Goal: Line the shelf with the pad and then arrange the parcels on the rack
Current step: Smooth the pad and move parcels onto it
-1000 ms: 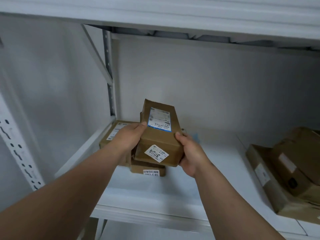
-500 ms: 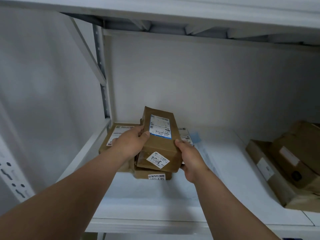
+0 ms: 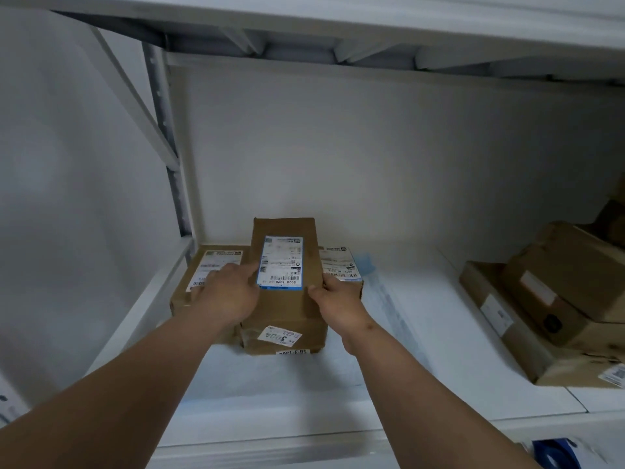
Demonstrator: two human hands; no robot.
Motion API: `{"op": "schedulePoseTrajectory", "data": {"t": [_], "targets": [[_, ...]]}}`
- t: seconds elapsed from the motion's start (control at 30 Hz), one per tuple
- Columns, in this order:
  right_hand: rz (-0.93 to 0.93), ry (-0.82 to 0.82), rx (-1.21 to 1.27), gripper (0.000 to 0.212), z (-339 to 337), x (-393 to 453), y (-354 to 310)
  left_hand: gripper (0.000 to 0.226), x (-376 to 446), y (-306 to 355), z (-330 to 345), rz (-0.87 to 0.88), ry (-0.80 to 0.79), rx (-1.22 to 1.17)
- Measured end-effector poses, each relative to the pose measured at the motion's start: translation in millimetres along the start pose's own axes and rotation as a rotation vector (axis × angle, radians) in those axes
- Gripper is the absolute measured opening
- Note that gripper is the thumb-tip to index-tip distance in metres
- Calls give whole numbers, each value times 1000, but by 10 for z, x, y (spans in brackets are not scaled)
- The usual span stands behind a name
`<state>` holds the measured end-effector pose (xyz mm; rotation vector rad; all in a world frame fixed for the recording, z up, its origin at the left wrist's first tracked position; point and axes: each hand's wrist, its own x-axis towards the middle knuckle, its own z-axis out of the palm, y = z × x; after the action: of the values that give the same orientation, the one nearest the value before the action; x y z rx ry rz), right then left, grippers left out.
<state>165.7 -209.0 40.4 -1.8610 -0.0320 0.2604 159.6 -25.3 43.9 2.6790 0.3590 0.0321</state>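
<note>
Setting top parcel (image 3: 286, 265) onto the stack at back-left corner of shelf (image 3: 439, 333); best done by lowering flat, squaring edges with parcel underneath, sliding back toward wall, then letting go one side at a time so nothing tips. Left hand (image 3: 227, 292) curled round left edge of top parcel, thumb up by the label; right hand (image 3: 340, 304) gripping right edge, thumb on top face, fingers tucked under out of sight. Top parcel: brown cardboard, elongated, long side pointing to back wall, blue-bordered white shipping label with barcode on top, small white sticker with handwritten number on near end face, corners a bit crushed. Sits on or just above lower parcel (image 3: 341, 265), contact not clear; another labelled parcel (image 3: 206, 279) touching on left. White pad (image 3: 304, 377) already spread over shelf under the stack, so lining looks done. More brown boxes (image 3: 558, 309) stacked well apart at right
</note>
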Motion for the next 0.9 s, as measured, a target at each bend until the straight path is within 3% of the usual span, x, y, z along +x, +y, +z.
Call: {"op": "schedulePoseTrajectory", "data": {"t": [0.23,0.43,0.67,0.9], "targets": [[-102,115,-105,45,16,33,-96,52,107,155,-39,48,44,-28],[-127,40,-281,56,-18,18,-69,51,188,181,-36,33,7,48],[-208,102,-333,57,-61,69,-83,43,309,139,-46,42,88,-4],[-151,10,-376,68,-80,146,33,48,322,219,21,31,59,213]]}}
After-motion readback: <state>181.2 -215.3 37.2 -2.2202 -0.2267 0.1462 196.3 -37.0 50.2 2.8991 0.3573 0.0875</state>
